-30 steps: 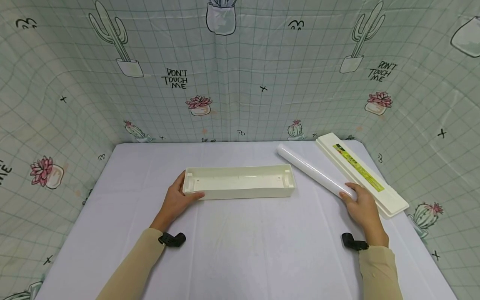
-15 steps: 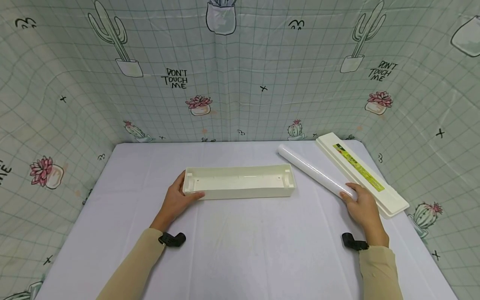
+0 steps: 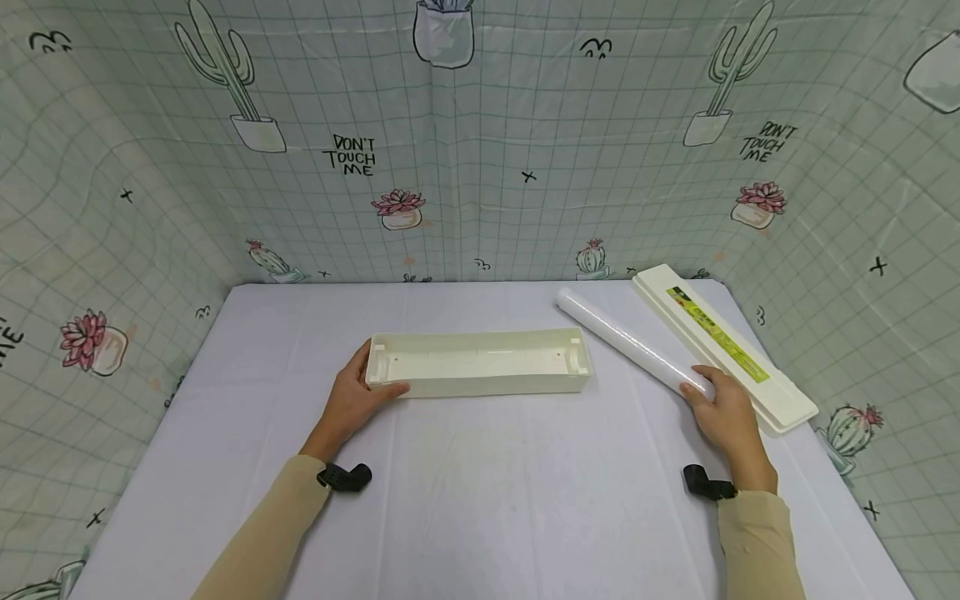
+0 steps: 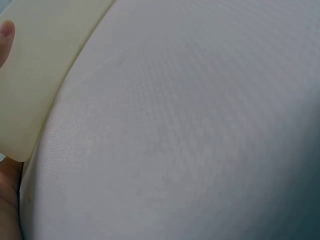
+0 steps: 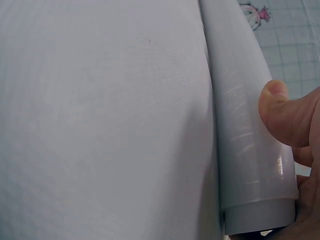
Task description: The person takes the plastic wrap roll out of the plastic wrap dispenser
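Note:
A long cream plastic box (image 3: 480,386), without a lid on it, sits across the middle of the white table with its inside facing up. My left hand (image 3: 354,403) grips its left end, thumb along the front wall and fingers behind the end. On the right, a roll of clear plastic wrap (image 3: 630,343) lies slantwise on the table. Its near end is held by my right hand (image 3: 723,417), and in the right wrist view the thumb (image 5: 285,112) presses on the film. Beside the roll lies a cream lid (image 3: 783,404) with a yellow-green label.
The table (image 3: 465,500) wears a white cloth. A patterned fabric backdrop (image 3: 480,150) with cactus drawings rises behind it and at both sides. The lid's near end reaches the table's right edge.

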Demonstrator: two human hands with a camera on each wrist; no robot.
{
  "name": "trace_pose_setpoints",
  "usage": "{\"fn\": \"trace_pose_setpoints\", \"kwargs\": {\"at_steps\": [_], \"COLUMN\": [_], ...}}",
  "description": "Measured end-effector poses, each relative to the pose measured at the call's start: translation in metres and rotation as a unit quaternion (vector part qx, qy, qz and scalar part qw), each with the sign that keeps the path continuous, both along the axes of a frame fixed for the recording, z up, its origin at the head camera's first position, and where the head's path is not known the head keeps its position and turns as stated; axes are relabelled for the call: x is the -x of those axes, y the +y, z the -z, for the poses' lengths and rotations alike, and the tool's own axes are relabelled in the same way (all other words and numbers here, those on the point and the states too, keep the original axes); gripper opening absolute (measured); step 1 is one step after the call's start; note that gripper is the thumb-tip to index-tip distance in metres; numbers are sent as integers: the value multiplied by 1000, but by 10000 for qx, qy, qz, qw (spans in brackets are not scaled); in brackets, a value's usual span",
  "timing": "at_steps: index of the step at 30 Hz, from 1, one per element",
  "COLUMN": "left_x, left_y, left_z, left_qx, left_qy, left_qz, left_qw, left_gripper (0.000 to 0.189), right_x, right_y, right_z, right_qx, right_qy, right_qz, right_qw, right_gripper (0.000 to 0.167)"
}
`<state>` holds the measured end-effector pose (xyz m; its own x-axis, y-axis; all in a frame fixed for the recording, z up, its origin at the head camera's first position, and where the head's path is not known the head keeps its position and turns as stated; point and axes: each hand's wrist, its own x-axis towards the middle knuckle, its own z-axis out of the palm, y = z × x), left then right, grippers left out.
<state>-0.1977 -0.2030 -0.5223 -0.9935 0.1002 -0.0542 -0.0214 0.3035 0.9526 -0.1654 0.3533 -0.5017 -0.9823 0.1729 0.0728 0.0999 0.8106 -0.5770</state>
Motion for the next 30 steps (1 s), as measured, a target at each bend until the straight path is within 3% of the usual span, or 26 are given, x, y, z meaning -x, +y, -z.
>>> {"fn": "trace_pose_setpoints", "kwargs": {"at_steps": [7,15,18,24,30], "left_x": [0,-10,-8,0,0], "left_y": [1,8,7,0,-1], "left_z": [-4,-33,-28,-1,2], "left_qx": [-12,18,-20,3,24], "left_qy": [-50,-94,-92,71,142], "left_qz": [-14,32,29,-10,10], "left_qw": [10000,9999,10000,10000,9999], "left_gripper": [106,103,104,107,106], "right_x": [0,1,1,-1,-1], "right_y": [0,0,0,-1,-1], "right_z": [-1,0,0,1,0], "right_qx": [3,-27,-18,21,32], "right_qy": [-9,-93,-105,-149,-120], "right_qz": [-10,30,37,58,14], "right_qw": [10000,9999,9999,9999,9999], "right_gripper": [49,50,50,50,50]}}
